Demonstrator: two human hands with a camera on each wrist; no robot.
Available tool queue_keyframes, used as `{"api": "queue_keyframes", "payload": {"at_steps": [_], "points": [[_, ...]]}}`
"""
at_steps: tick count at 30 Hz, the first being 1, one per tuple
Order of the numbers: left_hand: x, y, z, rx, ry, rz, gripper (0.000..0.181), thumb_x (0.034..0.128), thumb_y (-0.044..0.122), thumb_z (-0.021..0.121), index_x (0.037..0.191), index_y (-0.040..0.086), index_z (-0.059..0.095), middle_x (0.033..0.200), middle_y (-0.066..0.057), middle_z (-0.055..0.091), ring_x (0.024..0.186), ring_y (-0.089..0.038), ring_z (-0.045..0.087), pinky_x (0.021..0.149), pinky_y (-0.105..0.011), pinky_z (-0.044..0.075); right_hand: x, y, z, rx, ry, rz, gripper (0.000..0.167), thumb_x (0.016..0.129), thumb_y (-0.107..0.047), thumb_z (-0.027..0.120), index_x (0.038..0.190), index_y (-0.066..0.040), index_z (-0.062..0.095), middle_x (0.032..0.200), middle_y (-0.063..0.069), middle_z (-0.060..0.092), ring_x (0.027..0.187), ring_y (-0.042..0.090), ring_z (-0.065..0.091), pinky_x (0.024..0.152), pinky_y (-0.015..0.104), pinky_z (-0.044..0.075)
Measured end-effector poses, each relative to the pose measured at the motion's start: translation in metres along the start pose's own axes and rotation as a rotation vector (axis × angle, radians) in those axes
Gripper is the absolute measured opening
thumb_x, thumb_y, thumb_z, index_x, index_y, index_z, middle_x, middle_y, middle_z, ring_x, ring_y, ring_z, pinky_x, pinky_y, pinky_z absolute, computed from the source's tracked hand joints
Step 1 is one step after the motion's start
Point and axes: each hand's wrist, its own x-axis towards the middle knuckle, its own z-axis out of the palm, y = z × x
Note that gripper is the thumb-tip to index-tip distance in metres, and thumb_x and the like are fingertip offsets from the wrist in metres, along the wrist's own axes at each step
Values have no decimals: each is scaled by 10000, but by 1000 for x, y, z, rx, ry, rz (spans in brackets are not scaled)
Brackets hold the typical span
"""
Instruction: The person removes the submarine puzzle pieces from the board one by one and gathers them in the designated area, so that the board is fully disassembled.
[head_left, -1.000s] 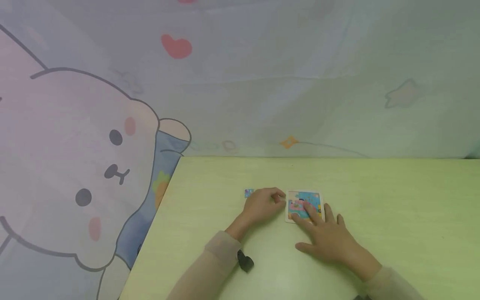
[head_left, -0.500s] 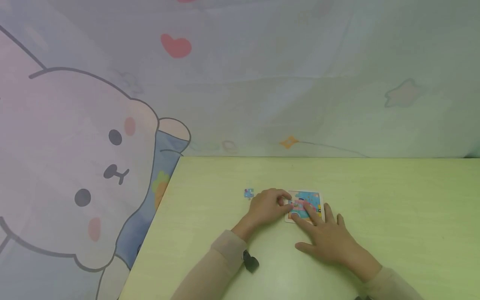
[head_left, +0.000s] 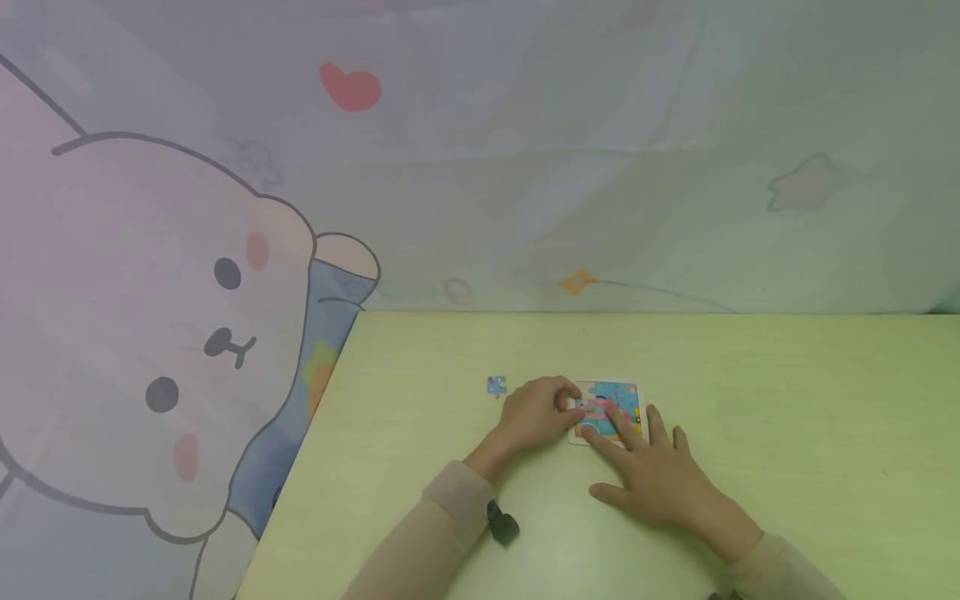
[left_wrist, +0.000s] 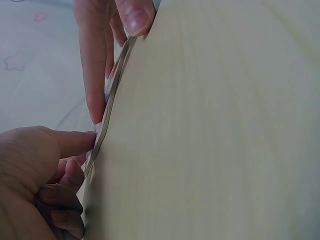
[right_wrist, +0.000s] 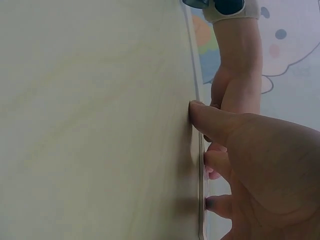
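A small square jigsaw puzzle (head_left: 622,393) with a pale border lies on the table, showing a blue and pink picture. My left hand (head_left: 534,412) is at its left side, thumb and index finger bent in a pinch around what looks like a puzzle piece, mostly hidden by the fingertips. In the left wrist view that thumb (left_wrist: 80,142) touches the puzzle's edge. My right hand (head_left: 660,479) lies spread from the lower right, with fingertips resting on the picture and the thumb off to the near side. One loose blue puzzle piece (head_left: 497,385) lies left of my left hand.
The light yellow-green table (head_left: 787,433) extends to both sides of the puzzle. Behind it hangs a printed cloth (head_left: 525,167), with a large cartoon animal on the left. A dark strap part (head_left: 502,525) is on my left wrist.
My left hand has moved right, from beside the puzzle onto its left edge, uncovering more of the loose piece. For the last half second it is nearly still. My right hand stays in place.
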Motion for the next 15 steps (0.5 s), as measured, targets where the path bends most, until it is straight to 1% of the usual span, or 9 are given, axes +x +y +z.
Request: {"api": "queue_keyframes", "payload": {"at_steps": [6,9,12,15], "points": [[1,1,1,-48,20,-5,275,948,340,772,1160,172,718,783,103,571,579,-52,480,519,-229,409,0,2,1,-4,-2,-3,716,945,-595,667,1575,-326,459,1679,144,283,1362,713,283,939,862,301],[1,2,1,-55,35,-2,261,945,340,776,1141,180,713,817,106,588,613,-59,504,537,-239,429,1,3,0,-7,-1,-6,718,945,-594,667,1577,-328,456,1680,142,282,1364,711,283,939,861,303],[1,2,2,-47,49,-3,247,944,347,774,1130,198,711,893,113,621,718,-58,556,618,-257,473,1,4,0,-9,3,-10,720,945,-593,668,1578,-323,456,1678,142,285,1365,708,287,940,858,307],[0,3,2,-39,58,-3,240,948,349,771,1135,213,708,982,126,655,878,-66,610,758,-301,513,2,5,0,-10,5,-14,725,945,-593,669,1580,-316,455,1678,145,283,1363,708,289,939,858,307]]}}
